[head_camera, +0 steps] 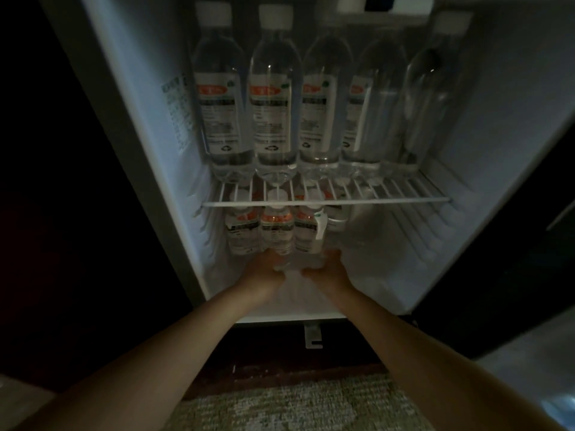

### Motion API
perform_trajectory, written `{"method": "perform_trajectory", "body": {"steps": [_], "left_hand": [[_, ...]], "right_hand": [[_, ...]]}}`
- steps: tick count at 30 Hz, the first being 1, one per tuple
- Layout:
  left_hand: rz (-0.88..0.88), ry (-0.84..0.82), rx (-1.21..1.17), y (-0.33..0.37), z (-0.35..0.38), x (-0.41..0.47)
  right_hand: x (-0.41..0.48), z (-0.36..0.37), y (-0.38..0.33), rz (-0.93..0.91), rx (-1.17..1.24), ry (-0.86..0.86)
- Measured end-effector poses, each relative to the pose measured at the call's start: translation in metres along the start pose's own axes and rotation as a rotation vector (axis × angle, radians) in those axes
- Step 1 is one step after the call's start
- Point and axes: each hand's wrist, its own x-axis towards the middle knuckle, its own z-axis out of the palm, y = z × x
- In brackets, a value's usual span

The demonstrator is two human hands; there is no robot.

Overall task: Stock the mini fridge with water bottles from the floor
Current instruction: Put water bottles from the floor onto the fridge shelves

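The mini fridge [149,126] stands open in front of me. On its white wire shelf [389,199] several clear water bottles [273,113] with red and white labels stand in a row. Below the shelf, more upright water bottles [277,231] crowd the left of the lower compartment. My left hand [264,270] and my right hand [326,269] reach into that compartment side by side. Each grips the base of a front bottle, fingers curled around it. The fingertips are hidden behind the bottles.
The fridge door [529,213] hangs open at the right. A dark cabinet wall [62,213] borders the left. A patterned carpet [295,405] lies below the fridge. The right half of the lower compartment [404,244] holds no bottles.
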Motion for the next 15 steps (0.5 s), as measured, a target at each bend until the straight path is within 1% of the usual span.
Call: {"method": "perform_trajectory", "body": {"steps": [3, 6, 8, 11, 15], "left_hand": [[0.037, -0.017, 0.01, 0.008, -0.01, -0.025], [0.064, -0.034, -0.001, 0.027, -0.015, -0.056], [0.094, -0.058, 0.012, 0.054, -0.018, -0.087], [0.199, -0.116, 0.032, 0.106, -0.015, -0.136], [0.335, -0.174, 0.009, 0.177, 0.004, -0.221]], "right_hand": [[-0.036, -0.027, 0.0, 0.059, 0.047, -0.024], [-0.079, -0.066, -0.005, 0.059, 0.016, 0.003], [-0.116, -0.099, -0.015, 0.055, 0.045, 0.047], [-0.176, -0.15, -0.026, 0.014, 0.16, 0.12], [-0.272, -0.223, -0.024, -0.016, 0.338, 0.283]]}}
